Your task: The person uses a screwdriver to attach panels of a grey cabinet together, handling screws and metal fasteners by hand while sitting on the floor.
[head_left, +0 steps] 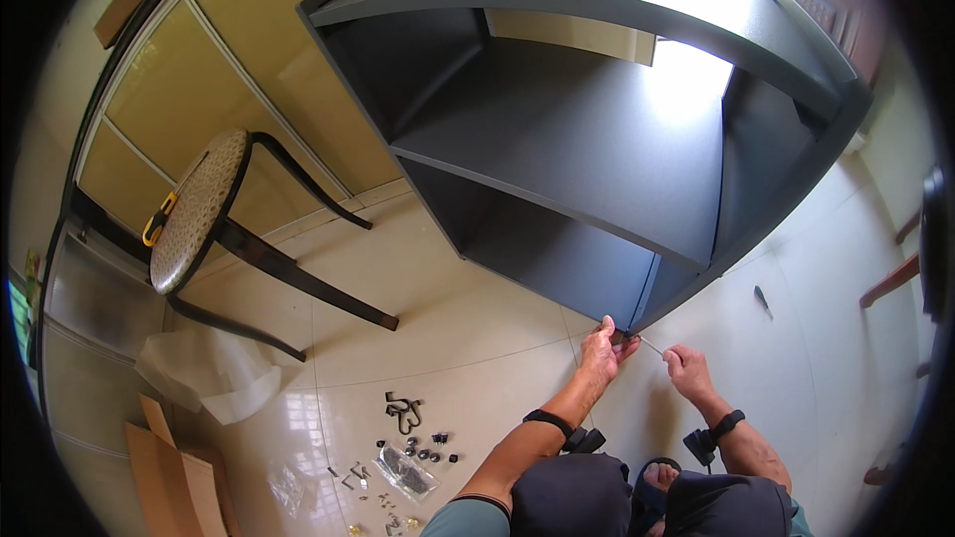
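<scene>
A dark grey shelf unit (557, 129) with a curved front panel stands tilted before me. My left hand (599, 353) grips its lowest corner, thumb up against the edge and fingers curled beneath. Whether those fingers also press a small part there is too small to tell. Just right of that corner, my right hand (688, 372) is closed on a thin metal rod-like tool (651, 346). The rod's far end reaches the corner by my left fingers; its exact kind does not show.
Hooks (403, 412), black knobs (425, 454), small metal hardware and a plastic bag (406, 473) lie on the tiles. At left are a stool (204, 209) bearing a yellow-black cutter (160, 219), and an opened carton (179, 482). A small dark tool (762, 300) lies right.
</scene>
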Available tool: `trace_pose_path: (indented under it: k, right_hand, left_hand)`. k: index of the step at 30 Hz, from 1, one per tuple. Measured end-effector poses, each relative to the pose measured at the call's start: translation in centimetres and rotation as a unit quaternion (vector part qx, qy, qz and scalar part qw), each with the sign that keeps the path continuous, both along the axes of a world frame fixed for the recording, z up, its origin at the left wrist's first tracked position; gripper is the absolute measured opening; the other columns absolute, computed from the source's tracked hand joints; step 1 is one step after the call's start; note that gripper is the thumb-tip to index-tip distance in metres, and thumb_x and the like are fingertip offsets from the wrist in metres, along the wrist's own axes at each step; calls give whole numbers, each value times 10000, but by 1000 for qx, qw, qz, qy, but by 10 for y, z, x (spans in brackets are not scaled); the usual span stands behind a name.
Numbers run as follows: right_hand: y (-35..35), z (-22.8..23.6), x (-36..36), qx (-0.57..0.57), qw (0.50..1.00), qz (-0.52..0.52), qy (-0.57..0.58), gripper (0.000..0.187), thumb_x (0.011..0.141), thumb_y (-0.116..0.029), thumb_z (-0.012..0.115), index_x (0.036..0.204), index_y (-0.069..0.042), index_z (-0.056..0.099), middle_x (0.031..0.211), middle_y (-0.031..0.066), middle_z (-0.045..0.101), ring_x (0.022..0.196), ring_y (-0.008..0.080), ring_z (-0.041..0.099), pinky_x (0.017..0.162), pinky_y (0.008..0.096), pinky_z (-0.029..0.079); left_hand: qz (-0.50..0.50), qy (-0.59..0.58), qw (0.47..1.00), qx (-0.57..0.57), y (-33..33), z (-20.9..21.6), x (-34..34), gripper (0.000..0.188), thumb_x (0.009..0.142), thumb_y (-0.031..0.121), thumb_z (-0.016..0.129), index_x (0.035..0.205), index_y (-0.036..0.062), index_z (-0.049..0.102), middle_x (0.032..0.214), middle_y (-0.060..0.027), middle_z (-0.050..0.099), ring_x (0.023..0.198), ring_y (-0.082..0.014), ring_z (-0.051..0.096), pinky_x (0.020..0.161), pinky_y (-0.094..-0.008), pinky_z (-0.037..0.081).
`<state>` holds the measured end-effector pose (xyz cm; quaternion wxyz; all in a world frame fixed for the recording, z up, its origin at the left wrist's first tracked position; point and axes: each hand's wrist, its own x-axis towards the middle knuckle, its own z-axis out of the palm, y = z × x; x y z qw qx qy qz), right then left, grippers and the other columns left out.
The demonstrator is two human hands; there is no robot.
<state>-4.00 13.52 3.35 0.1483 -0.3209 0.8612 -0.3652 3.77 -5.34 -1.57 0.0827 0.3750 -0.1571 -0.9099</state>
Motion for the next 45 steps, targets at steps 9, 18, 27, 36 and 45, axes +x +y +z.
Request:
trace_pose_path:
  k: [9, 18, 27, 36, 45]
  right_hand:
    - [-11, 35, -6, 39, 951, -48, -303, 258, 865, -232, 622, 846, 24, 638, 652, 31, 589, 554, 152, 523, 535, 293, 448]
    - [4, 6, 4, 17, 996, 28, 88, 175, 826, -184, 685, 823, -25, 612, 702, 144, 625, 637, 296, 607, 586, 384, 482]
    - [-16, 23, -23, 76, 961, -20, -267, 340, 877, -303, 556, 735, -12, 660, 632, 44, 620, 563, 127, 512, 536, 302, 425]
    - [-8, -8, -15, 70, 996, -30, -45, 395, 918, -324, 540, 744, 7, 669, 630, 50, 607, 570, 137, 511, 549, 306, 423]
    - [-22, 21, -23, 124, 871, -109, -463, 325, 937, -322, 581, 940, 2, 603, 626, 9, 512, 499, 85, 439, 465, 217, 338]
  left_hand:
    - [4, 7, 1000, -3, -2, -5, 1, 404, 968, 375, 539, 1132, 8, 495, 1044, -178, 632, 837, -339, 659, 744, -429, 589]
    - [-5, 4, 1000, 14, 4, -3, 2, 401, 983, 368, 510, 1135, -3, 485, 1063, -166, 609, 829, -328, 664, 710, -418, 603]
    - [-19, 12, 1000, -8, -12, 0, -3, 389, 1003, 383, 454, 1116, 18, 526, 1008, -129, 645, 860, -303, 657, 720, -395, 602]
    - [14, 31, 999, 4, 0, 5, 4, 362, 990, 353, 504, 1148, 28, 495, 997, -146, 645, 794, -294, 664, 689, -399, 597]
    - [20, 39, 999, 3, -1, 3, 5, 366, 994, 348, 496, 1174, 30, 481, 1011, -157, 652, 801, -302, 676, 675, -398, 594]
